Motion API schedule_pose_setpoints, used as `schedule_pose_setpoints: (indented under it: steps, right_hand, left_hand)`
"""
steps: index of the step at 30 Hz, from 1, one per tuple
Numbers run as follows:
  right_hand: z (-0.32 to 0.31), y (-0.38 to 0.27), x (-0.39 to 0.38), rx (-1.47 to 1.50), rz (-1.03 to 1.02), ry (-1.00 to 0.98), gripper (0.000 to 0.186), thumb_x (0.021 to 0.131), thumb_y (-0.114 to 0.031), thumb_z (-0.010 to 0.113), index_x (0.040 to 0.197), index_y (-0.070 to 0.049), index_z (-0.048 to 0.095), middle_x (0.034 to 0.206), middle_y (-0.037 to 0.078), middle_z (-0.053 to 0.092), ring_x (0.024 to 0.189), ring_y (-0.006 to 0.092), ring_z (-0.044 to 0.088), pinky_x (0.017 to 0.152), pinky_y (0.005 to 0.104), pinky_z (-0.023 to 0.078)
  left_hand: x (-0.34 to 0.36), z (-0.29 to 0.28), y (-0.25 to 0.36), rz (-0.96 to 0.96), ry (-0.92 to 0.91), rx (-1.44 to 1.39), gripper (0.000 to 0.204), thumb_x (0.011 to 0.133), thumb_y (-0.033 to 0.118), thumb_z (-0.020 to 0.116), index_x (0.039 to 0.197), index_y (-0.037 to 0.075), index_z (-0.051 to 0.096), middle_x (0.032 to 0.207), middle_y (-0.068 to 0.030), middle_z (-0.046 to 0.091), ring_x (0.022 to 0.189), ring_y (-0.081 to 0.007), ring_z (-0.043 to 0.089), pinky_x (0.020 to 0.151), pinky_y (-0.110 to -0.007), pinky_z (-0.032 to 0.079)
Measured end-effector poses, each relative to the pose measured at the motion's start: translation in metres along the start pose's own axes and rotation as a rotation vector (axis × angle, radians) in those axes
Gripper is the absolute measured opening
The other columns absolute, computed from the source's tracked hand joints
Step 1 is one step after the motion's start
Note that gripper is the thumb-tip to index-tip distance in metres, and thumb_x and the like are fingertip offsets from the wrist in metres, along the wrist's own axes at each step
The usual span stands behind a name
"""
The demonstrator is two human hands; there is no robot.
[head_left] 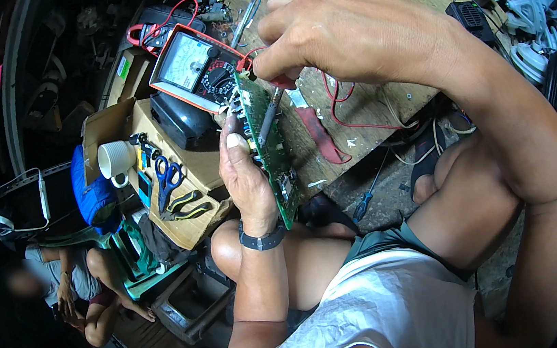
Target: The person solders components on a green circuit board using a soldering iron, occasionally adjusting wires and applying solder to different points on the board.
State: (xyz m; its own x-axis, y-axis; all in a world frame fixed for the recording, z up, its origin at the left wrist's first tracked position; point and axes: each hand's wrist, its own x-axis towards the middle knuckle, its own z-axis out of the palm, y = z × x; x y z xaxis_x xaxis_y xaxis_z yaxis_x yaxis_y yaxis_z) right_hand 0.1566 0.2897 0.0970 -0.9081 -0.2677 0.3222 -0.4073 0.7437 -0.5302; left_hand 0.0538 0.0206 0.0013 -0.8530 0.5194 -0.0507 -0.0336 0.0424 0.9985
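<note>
My left hand (244, 178) grips a green circuit board (282, 173) by its component side, holding it on edge with the solder side turned right. Above the board, my right hand (324, 35) is closed around the red handle of a soldering iron (272, 114). The iron's metal barrel slants down to the board's face, and its tip is at or very near the surface; contact cannot be made out. Behind the board lies an analog multimeter (191, 67) with a white dial. A flat tool with a red-wrapped handle (321, 135) rests on the wooden bench (368, 112) to the right.
A cardboard box (196, 231) at left holds blue-handled scissors (169, 176), yellow-black pliers (185, 202) and a white mug (117, 159). Red test leads (362, 123) cross the bench. A screwdriver (362, 205) lies on the floor. Another person (74, 280) sits at lower left.
</note>
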Motion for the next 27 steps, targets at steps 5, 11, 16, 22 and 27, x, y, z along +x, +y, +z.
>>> schedule_pose_setpoints:
  steps: [5,11,16,22,27]
  right_hand:
    - [-0.018,-0.004,0.009,0.069,0.035,-0.141,0.025,0.103,-0.022,0.045,0.117,-0.015,0.063,0.105,0.009,0.059,0.100,0.0279,0.058,0.090,0.0403,0.045]
    - [-0.036,-0.021,0.020,0.360,0.391,-0.288,0.031,0.107,-0.026,0.044,0.128,-0.014,0.063,0.118,0.010,0.061,0.114,0.0277,0.057,0.098,0.0409,0.044]
    - [0.013,0.016,-0.024,0.279,0.003,0.116,0.038,0.108,-0.028,0.044,0.137,-0.011,0.060,0.126,0.010,0.059,0.123,0.0279,0.054,0.107,0.0406,0.041]
    - [0.016,0.021,-0.022,0.076,-0.048,0.151,0.037,0.105,-0.027,0.046,0.134,-0.010,0.063,0.120,0.009,0.061,0.115,0.0272,0.058,0.101,0.0401,0.044]
    - [0.013,0.014,-0.025,-0.104,-0.067,0.171,0.035,0.103,-0.025,0.048,0.131,-0.011,0.064,0.115,0.007,0.063,0.108,0.0267,0.060,0.096,0.0397,0.046]
  left_hand:
    - [0.000,0.001,0.000,0.018,-0.006,-0.007,0.057,0.111,0.037,0.047,0.148,-0.006,0.047,0.146,-0.0158,0.056,0.134,-0.0225,0.053,0.116,-0.037,0.038]
    - [-0.001,0.003,0.002,0.003,0.006,0.011,0.055,0.112,0.036,0.045,0.148,-0.006,0.047,0.145,-0.0158,0.056,0.133,-0.0214,0.053,0.116,-0.037,0.038]
    - [-0.001,0.009,-0.001,0.042,0.009,0.064,0.054,0.112,0.035,0.045,0.148,-0.006,0.048,0.143,-0.0148,0.058,0.130,-0.0203,0.054,0.114,-0.035,0.039]
    - [-0.003,0.015,0.000,0.055,-0.008,0.133,0.054,0.113,0.034,0.044,0.147,-0.007,0.048,0.145,-0.0169,0.056,0.134,-0.0222,0.051,0.117,-0.037,0.036]
    - [-0.004,0.017,-0.001,0.069,-0.003,0.163,0.054,0.113,0.034,0.044,0.148,-0.007,0.047,0.144,-0.0175,0.057,0.134,-0.0221,0.052,0.117,-0.037,0.036]
